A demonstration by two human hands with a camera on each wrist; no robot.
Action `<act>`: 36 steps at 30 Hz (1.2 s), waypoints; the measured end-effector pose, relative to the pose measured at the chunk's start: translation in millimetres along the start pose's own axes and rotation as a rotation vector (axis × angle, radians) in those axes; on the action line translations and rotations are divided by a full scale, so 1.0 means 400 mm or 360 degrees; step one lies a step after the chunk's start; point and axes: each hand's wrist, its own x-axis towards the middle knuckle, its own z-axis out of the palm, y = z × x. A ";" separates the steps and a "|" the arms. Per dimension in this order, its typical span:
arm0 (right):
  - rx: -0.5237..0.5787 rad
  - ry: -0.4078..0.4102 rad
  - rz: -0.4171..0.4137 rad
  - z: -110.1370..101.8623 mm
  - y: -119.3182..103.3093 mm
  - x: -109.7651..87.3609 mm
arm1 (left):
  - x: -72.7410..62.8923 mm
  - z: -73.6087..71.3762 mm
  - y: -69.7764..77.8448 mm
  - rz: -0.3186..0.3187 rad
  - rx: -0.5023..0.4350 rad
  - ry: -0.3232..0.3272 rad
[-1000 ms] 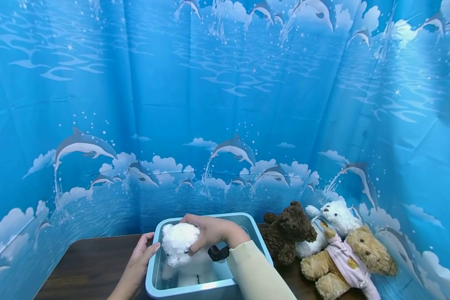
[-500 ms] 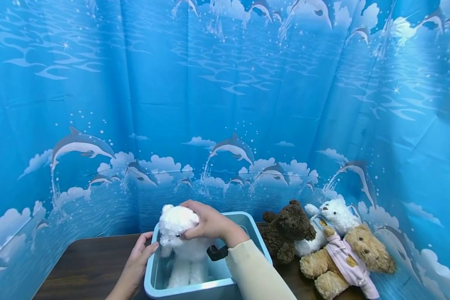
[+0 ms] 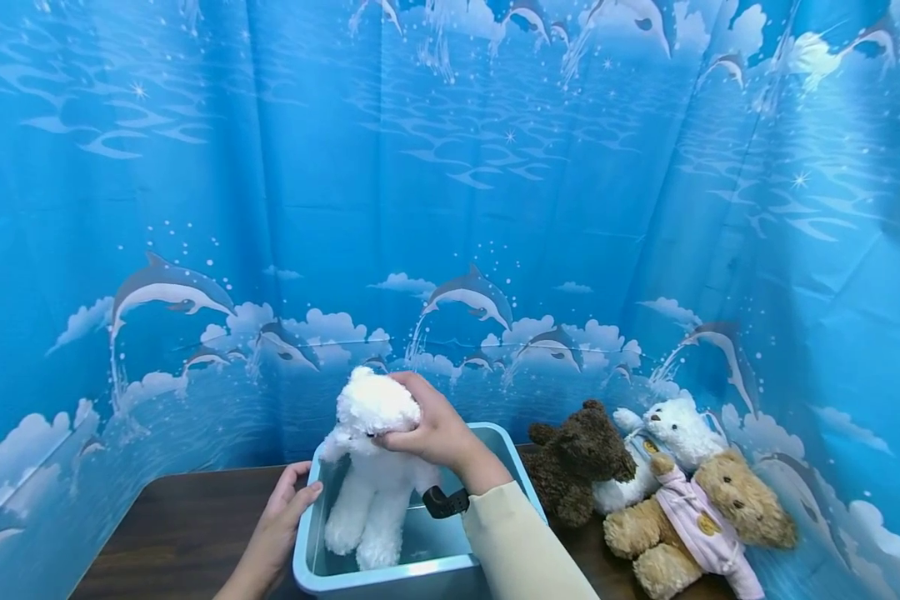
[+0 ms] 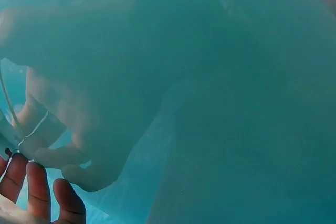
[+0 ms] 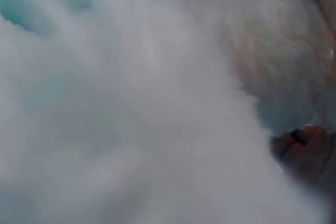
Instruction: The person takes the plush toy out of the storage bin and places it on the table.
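Observation:
A fluffy white teddy bear (image 3: 390,475) hangs upright over the light-blue plastic bin (image 3: 420,569). Its head is above the rim, while its legs dangle inside. My right hand (image 3: 435,429) grips the bear by the side of its head, the thumb across its face. In the right wrist view the bear's white fur (image 5: 142,98) fills most of the picture, blurred. My left hand (image 3: 281,508) holds the bin's left rim, with its thumb on the edge. In the left wrist view the fingers (image 4: 39,190) meet the bin's glossy wall (image 4: 236,108), which mirrors the hand.
To the right of the bin lie a dark brown bear (image 3: 581,462), another white bear (image 3: 678,433) and a tan bear (image 3: 746,500) in a pink top. The dark wooden table (image 3: 187,525) extends left. Behind hangs a blue dolphin curtain (image 3: 450,208).
My right hand has lifted the white bear from low inside the bin, so its head now stands above the rim and its legs show. My left hand stays at the rim.

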 end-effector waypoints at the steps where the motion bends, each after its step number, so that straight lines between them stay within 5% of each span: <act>1: 0.0007 0.0022 -0.0010 -0.002 -0.001 -0.002 | -0.001 0.002 0.001 -0.0002 -0.0010 0.0002; 15: -0.0024 0.0485 -0.0359 -0.077 -0.083 -0.075 | 0.000 0.032 -0.002 -0.0021 -0.0089 0.0012; 26: 0.0000 0.0771 -0.0659 -0.139 -0.193 -0.155 | 0.005 0.020 -0.004 -0.0058 -0.0058 -0.0004; 36: 0.0253 0.1210 -0.1027 -0.215 -0.246 -0.300 | 0.016 0.014 -0.011 -0.0054 -0.0002 0.0024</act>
